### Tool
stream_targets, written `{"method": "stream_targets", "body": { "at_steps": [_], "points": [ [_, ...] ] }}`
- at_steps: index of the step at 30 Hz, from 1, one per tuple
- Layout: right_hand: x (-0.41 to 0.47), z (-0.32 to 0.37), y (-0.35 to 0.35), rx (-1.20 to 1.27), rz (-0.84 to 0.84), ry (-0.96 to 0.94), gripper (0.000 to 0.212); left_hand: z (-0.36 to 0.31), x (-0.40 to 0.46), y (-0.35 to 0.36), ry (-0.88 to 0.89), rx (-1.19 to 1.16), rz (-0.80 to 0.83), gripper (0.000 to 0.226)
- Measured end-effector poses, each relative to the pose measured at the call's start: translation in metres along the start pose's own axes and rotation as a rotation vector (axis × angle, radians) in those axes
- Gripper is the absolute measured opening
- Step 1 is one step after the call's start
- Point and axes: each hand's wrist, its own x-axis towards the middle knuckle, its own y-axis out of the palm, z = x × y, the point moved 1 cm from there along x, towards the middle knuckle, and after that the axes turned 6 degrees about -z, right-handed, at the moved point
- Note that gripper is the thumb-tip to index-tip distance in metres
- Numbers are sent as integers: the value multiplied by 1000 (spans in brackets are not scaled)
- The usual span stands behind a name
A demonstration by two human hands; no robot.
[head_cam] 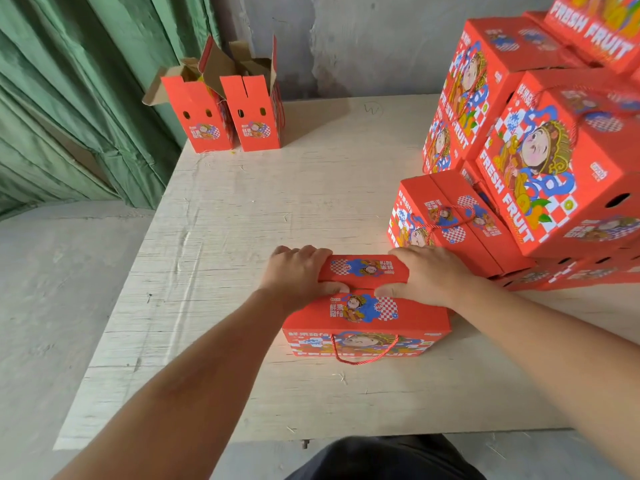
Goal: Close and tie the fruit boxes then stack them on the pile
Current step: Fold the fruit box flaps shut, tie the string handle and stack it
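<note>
1. Nearest the camera, at 6 o'clock, a dark trouser leg (384, 459) is showing at the bottom edge, with two bare forearms reaching forward over it.
2. The pale wooden table (221, 271) is filling the middle of the view, with a green curtain (69, 109) hanging at 9 to 10 o'clock and a grey wall behind.
3. The pile of closed red boxes (540, 161) is rising at 2 to 3 o'clock on the table's right side; they are printed FRESH FRUIT, and red cords are running over the tops of some of them.
4. The red fruit box (367, 327) being worked on is sitting on the table just past centre toward 5 o'clock, close beside the pile. Its far top flap (363, 270) is lying folded down over the top, and a red cord handle (363, 353) is hanging in a loop on its near face.
5. Two open boxes (225, 109) are standing side by side at 11 o'clock, at the table's far edge, their flaps sticking up.
6. The left hand (298, 275) is gripping the left end of the flap, fingers curled over the far edge and thumb pressing on the near edge.
7. The right hand (426, 275) is gripping the right end the same way, fingers bent over the far edge and thumb lying along the near edge.
</note>
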Motion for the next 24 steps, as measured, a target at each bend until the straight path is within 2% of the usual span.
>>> {"method": "stream_targets", "body": {
  "at_steps": [2, 5, 10, 14, 18, 21, 24],
  "points": [
    [1, 0, 5, 13, -31, -10, 121, -1, 1, 7, -9, 6, 4, 107],
    [-4, 1, 17, 12, -99, -50, 111, 1, 0, 17, -46, -107, 87, 103],
    [-6, 2, 26, -62, -183, -65, 100, -5, -3, 22, -93, -132, 45, 89],
    [-6, 3, 27, -34, -203, -63, 83, -5, -1, 25, -115, -147, 45, 75],
    [-3, 1, 27, -6, -144, -37, 79, -6, -1, 27, -122, -137, 18, 67],
    [2, 1, 21, 13, -36, -2, 81, -9, -2, 23, -161, -116, -21, 74],
    [3, 4, 15, 96, 88, 61, 79, -14, -13, 19, -402, -237, -28, 92]
  ]
}}
